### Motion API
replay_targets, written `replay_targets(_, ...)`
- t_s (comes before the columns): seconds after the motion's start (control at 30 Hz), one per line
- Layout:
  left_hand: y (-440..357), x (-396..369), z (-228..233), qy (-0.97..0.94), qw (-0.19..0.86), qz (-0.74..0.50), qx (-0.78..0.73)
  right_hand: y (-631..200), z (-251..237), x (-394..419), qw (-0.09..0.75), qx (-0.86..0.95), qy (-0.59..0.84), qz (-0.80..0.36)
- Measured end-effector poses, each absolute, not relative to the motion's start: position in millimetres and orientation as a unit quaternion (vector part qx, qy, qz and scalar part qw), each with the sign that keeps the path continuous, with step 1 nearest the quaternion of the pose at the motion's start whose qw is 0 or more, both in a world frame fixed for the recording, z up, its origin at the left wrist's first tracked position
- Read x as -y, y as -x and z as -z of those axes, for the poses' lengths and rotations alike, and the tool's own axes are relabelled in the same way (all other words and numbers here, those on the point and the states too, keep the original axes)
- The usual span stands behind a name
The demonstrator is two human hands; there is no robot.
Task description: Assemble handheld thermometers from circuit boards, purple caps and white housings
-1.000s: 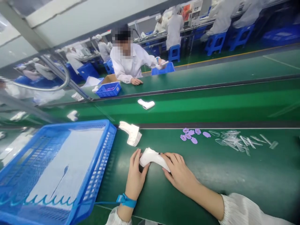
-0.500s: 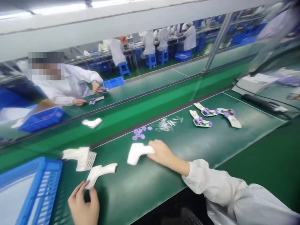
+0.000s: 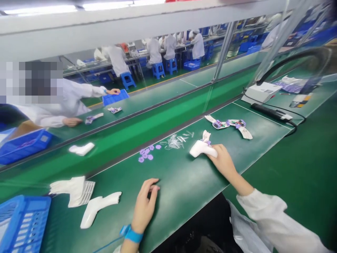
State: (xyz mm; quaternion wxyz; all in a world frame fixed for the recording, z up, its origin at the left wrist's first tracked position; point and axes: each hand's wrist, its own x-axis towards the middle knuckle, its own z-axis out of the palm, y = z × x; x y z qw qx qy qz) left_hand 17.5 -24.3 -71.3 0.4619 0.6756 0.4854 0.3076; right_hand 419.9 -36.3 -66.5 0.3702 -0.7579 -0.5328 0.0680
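Note:
My right hand (image 3: 222, 160) grips the handle of a white gun-shaped plastic shell (image 3: 201, 148), just above the green worktop. Behind that shell, partly hidden, is an open half-shell with purple parts (image 3: 206, 135). Two more open half-shells, holding purple parts and wiring, lie farther right: a left one (image 3: 217, 123) and a right one (image 3: 244, 131). My left hand (image 3: 144, 198), with a blue band at the wrist, is over the worktop, its fingers curved and apart, nothing between them. To its left lies another white gun-shaped shell (image 3: 96, 207), beside a nested stack of white shells (image 3: 75, 189).
Small purple pieces (image 3: 146, 154) and clear strips (image 3: 175, 141) lie along the far edge of the worktop (image 3: 171, 196). A blue basket (image 3: 28, 225) stands at left. Across the green belt (image 3: 155, 117) a person in white works. A white box (image 3: 262, 92) and black cable are at right.
My right hand has carried the white shell rightward to the open half-shells. My left hand has let go of the other shell and moved right. The view has shifted somewhat.

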Motion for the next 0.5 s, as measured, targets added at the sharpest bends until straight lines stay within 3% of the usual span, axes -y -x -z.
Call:
replay_targets(0.17, -90, 15, 67, -0.488, 0.695, -0.33, -0.411, -297, 72, 67, 0.394, 0.534, 0.736, -0.134)
replay_targets(0.33, -105, 17, 70, -0.435, 0.686, -0.384, -0.439, -220, 62, 92, 0.386, 0.613, 0.647, -0.239)
replay_targets(0.43, -86, 5, 64, -0.434, 0.692, -0.373, -0.441, -223, 57, 101, 0.35, 0.654, 0.595, -0.309)
replay_targets(0.5, -68, -7, 61, -0.448, 0.695, -0.36, -0.432, -253, 53, 99, 0.295, 0.618, 0.652, -0.326)
